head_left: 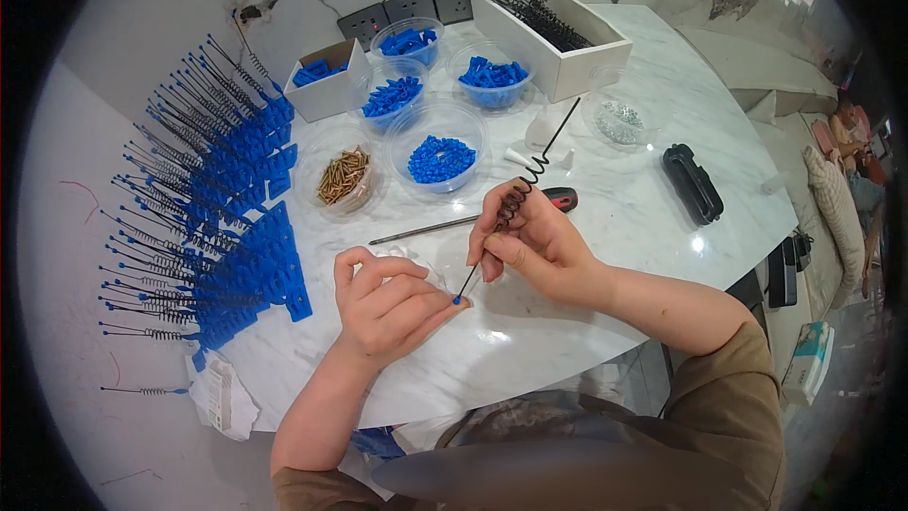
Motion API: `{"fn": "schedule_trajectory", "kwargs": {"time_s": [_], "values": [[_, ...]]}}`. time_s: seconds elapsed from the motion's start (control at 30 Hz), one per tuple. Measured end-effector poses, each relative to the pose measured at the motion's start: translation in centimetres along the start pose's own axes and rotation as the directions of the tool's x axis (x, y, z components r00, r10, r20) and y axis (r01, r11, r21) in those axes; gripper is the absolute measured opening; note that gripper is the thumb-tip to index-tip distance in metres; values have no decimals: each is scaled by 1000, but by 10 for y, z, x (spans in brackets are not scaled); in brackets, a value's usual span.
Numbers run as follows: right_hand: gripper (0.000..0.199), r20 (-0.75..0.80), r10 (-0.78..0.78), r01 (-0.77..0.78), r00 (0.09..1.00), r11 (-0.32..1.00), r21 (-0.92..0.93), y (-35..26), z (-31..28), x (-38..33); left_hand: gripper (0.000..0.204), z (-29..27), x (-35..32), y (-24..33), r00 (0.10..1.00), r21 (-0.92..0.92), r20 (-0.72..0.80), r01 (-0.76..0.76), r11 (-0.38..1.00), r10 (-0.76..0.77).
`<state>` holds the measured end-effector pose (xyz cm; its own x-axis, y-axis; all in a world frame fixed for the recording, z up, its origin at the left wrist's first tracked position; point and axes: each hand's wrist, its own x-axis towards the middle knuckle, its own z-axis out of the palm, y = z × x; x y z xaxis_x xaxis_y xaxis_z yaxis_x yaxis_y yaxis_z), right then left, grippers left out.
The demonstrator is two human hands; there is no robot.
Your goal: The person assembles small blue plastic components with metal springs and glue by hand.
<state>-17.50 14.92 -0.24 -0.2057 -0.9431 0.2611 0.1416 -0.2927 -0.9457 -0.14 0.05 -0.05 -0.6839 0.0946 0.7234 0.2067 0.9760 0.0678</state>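
My right hand (544, 246) is closed round the coiled middle of a black spring wire (537, 168). One straight end of the wire points up and away to the right; the other runs down toward my left hand (392, 308). At that lower end sits a small blue cap (458, 300), pressed by the fingertips of my left hand, whose other fingers are curled. Just beyond my hands lies a screwdriver (426, 227), its red and black handle partly behind my right hand. A clear tub of small blue caps (441, 159) stands past it.
Rows of finished blue-based spring pieces (236, 189) fill the left side. A tub of brass-coloured screws (343, 176), tubs of blue parts (492, 76), a white box of black spring wires (567, 57) and a tub of small silvery pieces (619, 121) stand behind. A black case (692, 183) lies right.
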Motion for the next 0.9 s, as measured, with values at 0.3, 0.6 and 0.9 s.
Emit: {"fn": "schedule_trajectory", "kwargs": {"time_s": [0.3, 0.6, 0.9], "values": [[15, 14, -37, 37, 999, 997, -65, 2, 1, -2, 21, -1, 1, 0, 1000, 18, 7, 27, 999, -27], [14, -29, -50, 49, 998, 997, -52, 5, 1, 0, 24, 0, 3, -2, 999, 17, -13, 36, 999, -36], [13, -39, -34, 32, 999, 998, -56, 4, 2, 0, 25, 1, 1, -1, 998, 22, -41, 58, 998, -58]]}}
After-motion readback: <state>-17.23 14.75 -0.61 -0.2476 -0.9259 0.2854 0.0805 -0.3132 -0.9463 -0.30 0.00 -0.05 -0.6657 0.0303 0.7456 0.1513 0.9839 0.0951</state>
